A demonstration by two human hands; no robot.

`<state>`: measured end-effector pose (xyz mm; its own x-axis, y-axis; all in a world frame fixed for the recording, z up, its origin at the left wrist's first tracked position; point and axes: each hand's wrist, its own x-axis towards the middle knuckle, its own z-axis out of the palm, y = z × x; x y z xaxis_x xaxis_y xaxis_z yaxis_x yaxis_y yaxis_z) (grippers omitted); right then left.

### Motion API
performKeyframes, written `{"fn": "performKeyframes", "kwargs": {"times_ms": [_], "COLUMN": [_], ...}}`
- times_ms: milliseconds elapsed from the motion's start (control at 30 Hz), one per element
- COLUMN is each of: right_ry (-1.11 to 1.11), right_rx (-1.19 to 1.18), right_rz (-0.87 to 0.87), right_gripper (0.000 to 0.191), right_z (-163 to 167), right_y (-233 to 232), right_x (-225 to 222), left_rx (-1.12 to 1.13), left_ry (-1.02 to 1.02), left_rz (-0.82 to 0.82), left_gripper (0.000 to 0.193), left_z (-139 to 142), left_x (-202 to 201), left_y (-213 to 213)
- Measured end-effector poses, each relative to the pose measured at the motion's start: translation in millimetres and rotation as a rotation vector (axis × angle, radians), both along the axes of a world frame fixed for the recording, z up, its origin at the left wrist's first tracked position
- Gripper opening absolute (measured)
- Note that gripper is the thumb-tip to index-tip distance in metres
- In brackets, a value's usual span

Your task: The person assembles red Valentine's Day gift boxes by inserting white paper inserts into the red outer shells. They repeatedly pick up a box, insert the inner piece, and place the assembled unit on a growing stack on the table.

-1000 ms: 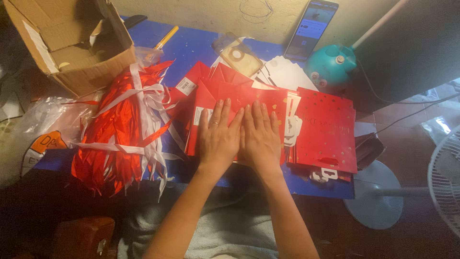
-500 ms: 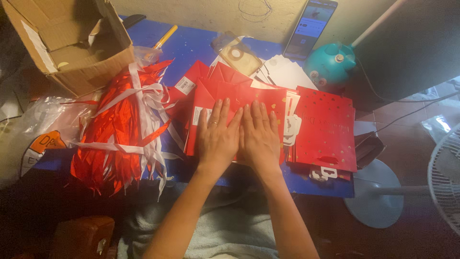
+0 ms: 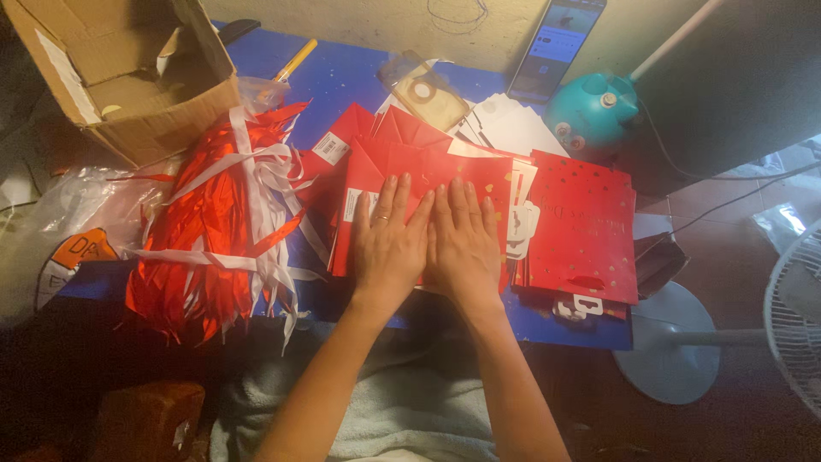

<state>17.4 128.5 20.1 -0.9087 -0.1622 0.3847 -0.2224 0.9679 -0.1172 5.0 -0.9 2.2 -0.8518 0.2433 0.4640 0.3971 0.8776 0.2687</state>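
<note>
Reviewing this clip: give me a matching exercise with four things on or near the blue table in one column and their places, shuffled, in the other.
Things:
1. open brown cardboard box
2. bundle of red and white ribbon strips
3. teal round plastic container
4. flat red paper bag under both hands

Places:
A. far right of the table, beside the propped phone
B. table's middle, near edge
C. far left corner
D. left of the hands, hanging over the near edge

Pairs: 1-C, 2-D, 3-A, 4-B
</note>
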Motion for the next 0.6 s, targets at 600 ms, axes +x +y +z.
{"fn": "performKeyframes", "kwargs": {"times_ms": [600], "right_ry": [-0.012], "right_rx": [-0.042], "right_rz": [0.018], "right_gripper": [0.05], "right_z": [4.6], "right_y": [-2.7], "right_x": [6.5], "left_rx": [-0.006], "left_ry": [-0.04], "left_rz": [0.005], "left_gripper": [0.043], "left_z": [-2.7], "left_x": [3.8], "left_y": [-1.1]}}
